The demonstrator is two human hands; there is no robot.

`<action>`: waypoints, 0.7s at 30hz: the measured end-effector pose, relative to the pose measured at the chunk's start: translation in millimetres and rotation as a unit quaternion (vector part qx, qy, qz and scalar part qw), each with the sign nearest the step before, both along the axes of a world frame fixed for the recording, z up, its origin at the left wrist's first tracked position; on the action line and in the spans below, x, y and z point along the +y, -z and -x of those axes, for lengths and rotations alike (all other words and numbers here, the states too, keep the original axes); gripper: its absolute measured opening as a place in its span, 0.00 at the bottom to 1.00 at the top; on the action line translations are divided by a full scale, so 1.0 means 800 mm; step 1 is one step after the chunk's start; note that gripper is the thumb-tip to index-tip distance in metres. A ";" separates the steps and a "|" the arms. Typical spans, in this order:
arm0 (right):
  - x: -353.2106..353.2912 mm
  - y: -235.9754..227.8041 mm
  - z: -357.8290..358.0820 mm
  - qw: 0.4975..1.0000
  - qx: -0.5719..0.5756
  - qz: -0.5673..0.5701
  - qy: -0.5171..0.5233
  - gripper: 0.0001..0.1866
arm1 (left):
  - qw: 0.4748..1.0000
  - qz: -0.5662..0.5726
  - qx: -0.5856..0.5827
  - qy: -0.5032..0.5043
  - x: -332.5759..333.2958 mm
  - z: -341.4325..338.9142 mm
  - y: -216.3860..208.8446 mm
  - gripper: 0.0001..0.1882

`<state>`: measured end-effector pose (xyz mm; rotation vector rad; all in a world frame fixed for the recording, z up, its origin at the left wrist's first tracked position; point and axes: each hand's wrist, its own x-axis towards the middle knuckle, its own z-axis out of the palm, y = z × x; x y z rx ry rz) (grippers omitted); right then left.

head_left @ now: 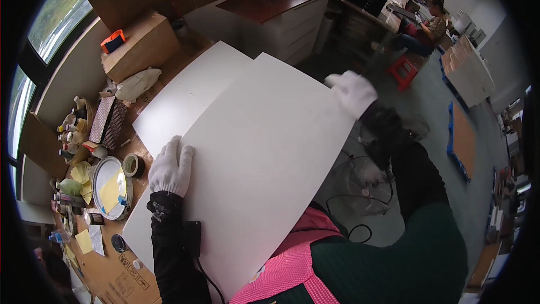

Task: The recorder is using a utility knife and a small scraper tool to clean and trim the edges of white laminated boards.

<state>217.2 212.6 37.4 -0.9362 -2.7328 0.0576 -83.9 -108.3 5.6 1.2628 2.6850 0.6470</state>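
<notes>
A large smooth white sheet (pixel 264 135) lies in front of me, overlapping a second white sheet (pixel 197 90) beneath it at the far left. My left hand (pixel 171 170), in a white knit glove, rests flat on the left edge of the top sheet with its fingers stretched out. At the far right corner of that sheet, my right hand (pixel 355 93), gloved too, is closed over the edge; it is slightly blurred and its thumb side is partly hidden. The sheet's right side reaches out past the table.
Left on the cardboard-covered table (pixel 107 270) are a round white lid (pixel 100 177), a tape roll (pixel 133 165), several bottles (pixel 73 129) and a cardboard box (pixel 140 50). A fan (pixel 365 191) stands on the floor to the right. Farther off, a person (pixel 430 28) sits near a red stool (pixel 403 72).
</notes>
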 end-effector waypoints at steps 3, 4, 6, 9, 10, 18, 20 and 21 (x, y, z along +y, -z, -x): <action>0.080 0.029 -0.085 0.985 -0.024 -0.042 0.165 0.13 | 1.000 0.001 -0.004 0.015 0.007 -0.003 0.000 0.27; 0.045 0.028 -0.075 0.990 0.048 -0.067 0.118 0.13 | 1.000 0.011 -0.004 0.003 0.009 -0.003 0.000 0.27; -0.089 -0.007 -0.033 0.997 0.057 0.049 -0.004 0.13 | 1.000 0.005 -0.019 0.006 0.013 -0.003 0.008 0.27; -0.201 0.044 -0.005 0.929 0.240 0.120 -0.255 0.11 | 1.000 -0.005 -0.025 0.004 0.004 -0.004 0.000 0.27; -0.213 0.026 -0.001 0.938 0.197 0.050 -0.280 0.12 | 1.000 -0.009 -0.027 -0.003 0.002 -0.004 -0.002 0.27; 0.010 0.021 -0.092 0.983 0.062 -0.100 0.143 0.08 | 1.000 -0.017 -0.013 0.011 0.008 0.000 -0.002 0.27; -0.079 -0.014 -0.056 0.993 0.119 -0.008 0.026 0.07 | 1.000 -0.008 -0.018 0.007 0.011 -0.003 0.007 0.27; -0.116 0.001 -0.056 0.985 0.096 0.044 -0.135 0.08 | 1.000 -0.008 -0.021 0.016 0.013 -0.004 0.007 0.27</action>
